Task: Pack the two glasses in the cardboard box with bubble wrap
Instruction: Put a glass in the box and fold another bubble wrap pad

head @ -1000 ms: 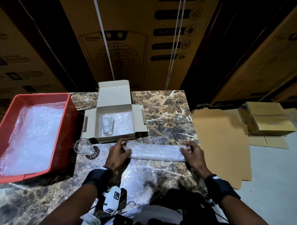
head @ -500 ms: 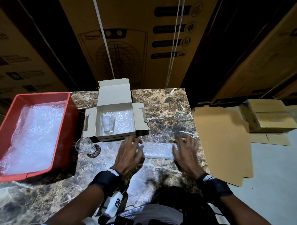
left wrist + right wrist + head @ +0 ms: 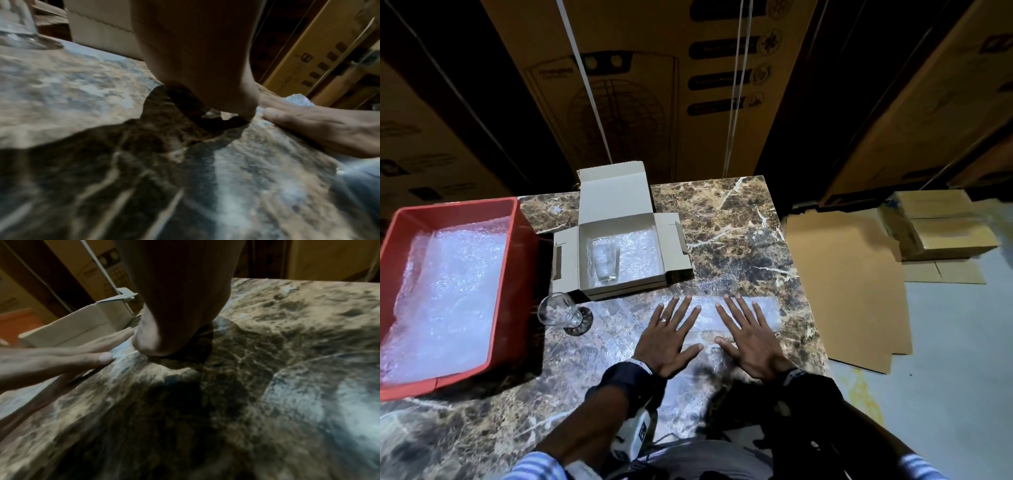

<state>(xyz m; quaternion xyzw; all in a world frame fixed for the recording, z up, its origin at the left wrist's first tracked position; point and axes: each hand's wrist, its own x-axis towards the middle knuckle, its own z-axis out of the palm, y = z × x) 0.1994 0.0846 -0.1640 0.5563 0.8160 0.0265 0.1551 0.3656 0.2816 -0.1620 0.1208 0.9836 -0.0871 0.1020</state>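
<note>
1. Pressing flat is the step in hand: the left hand (image 3: 667, 337) and the right hand (image 3: 749, 337) lie side by side, palms down, fingers straight and spread, on a strip of bubble wrap (image 3: 763, 313) laid across the marble table (image 3: 722, 219).

2. Neither hand grasps anything; the fingers are apart and only bear down on the wrap. Both wrist views agree: each shows the other hand flat, with wrap showing pale at its fingertips.

3. Just beyond the left fingertips stands the open cardboard box (image 3: 619, 222); 1 glass (image 3: 604, 259) is already upright inside it, on a bubble-wrap lining.

4. The 2nd glass (image 3: 558, 310) stands on the table outside the box, to the outer side of the left hand and near the box's front corner.

5. Judgement: the strip looks folded or rolled into a pad, and flattening it evenly should help it sit snug in the box.

6. To do it well, keep both palms level and press across the whole strip, including the end that reaches past the right hand's little finger, so no part springs up.

7. Mind the left elbow and wrist near the 2nd glass; a sideways sweep could knock it.

8. Further out beyond the left hand sits a red tray (image 3: 524, 246) holding more wrap, a likely spare supply.
</note>
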